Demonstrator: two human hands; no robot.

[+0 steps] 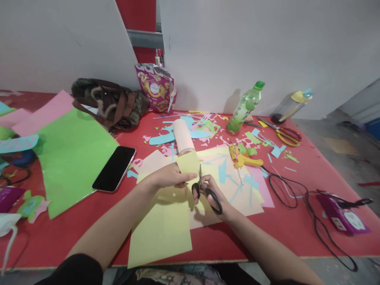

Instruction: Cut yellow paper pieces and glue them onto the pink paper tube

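Note:
In the middle of the view my left hand (pixel 173 176) pinches a small piece of yellow paper (pixel 188 161) between thumb and fingers. My right hand (pixel 218 194) has its fingers through the handles of black-handled scissors (pixel 204 187). The blades point away from me, close beside the right edge of the yellow piece; whether they touch it I cannot tell. Beneath both hands lie yellow sheets (pixel 162 233) and pale peach paper (pixel 252 204). A pale pink paper roll (pixel 182 135) lies just beyond my left hand.
A phone (pixel 114 169) lies on green paper (pixel 71 158) at left. Paper scraps, a yellow glue gun (pixel 243 159) and a green bottle (pixel 246 107) are on the right. Its cord runs toward a purple box (pixel 341 213). Behind are a snack bag (pixel 156 87), a camouflage bag (pixel 109 103) and red-yellow scissors (pixel 286 134).

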